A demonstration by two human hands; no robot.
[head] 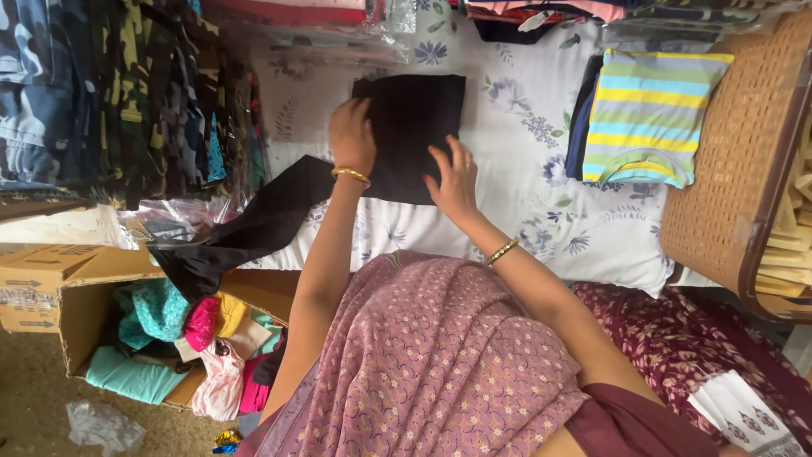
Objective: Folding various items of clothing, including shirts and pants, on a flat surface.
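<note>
A black garment (397, 135) lies on a white sheet with blue flowers (507, 195), and everything else is placed from it. Its upper part is folded into a flat, dark rectangle with straight edges; a long black strip of the same cloth trails away from its lower left corner and hangs over the edge of the sheet toward a cardboard box (76, 296).

The left hand (351, 135) rests flat on the garment's left edge, fingers loosely spread, clasping nothing. The right hand (454, 179) presses on the garment's lower right corner, palm down and fingers splayed, also closed on nothing. Each wrist wears a gold bangle.

To the right of the garment, well apart, lies a folded striped shirt (647, 114) in yellow, blue and green. Beyond that stands a brown woven basket (744, 152). To the garment's left hang camouflage clothes (110, 93). The box below and left of it holds crumpled clothes in teal, pink and yellow. The person's pink patterned drape (423, 364) covers the near edge of the sheet.
</note>
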